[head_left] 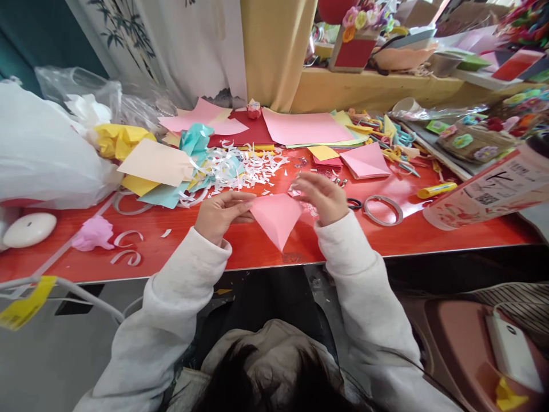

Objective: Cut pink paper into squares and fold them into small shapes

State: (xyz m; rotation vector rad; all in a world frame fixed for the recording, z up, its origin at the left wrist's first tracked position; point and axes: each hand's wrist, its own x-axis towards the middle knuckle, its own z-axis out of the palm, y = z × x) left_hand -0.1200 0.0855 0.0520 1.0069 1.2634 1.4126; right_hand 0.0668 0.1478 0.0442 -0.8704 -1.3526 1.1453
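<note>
My left hand (223, 215) pinches the left corner of a folded pink sheet of paper (277, 217). The sheet is held above the front of the red table, with a crease running down to its pointed lower tip. Close to its right corner is my right hand (323, 195), fingers curved and apart. Whether its fingertips touch the paper is hard to make out. Beyond the sheet lie a small stack of yellow and red paper squares (325, 153) and a folded pink paper (365, 161).
Shredded white paper (244, 169) and coloured sheets cover the back left of the red table (240, 246), beside a white plastic bag (47, 149). To the right are a tape roll (383, 210), a yellow marker (436, 190) and a tall pink cup (484, 189).
</note>
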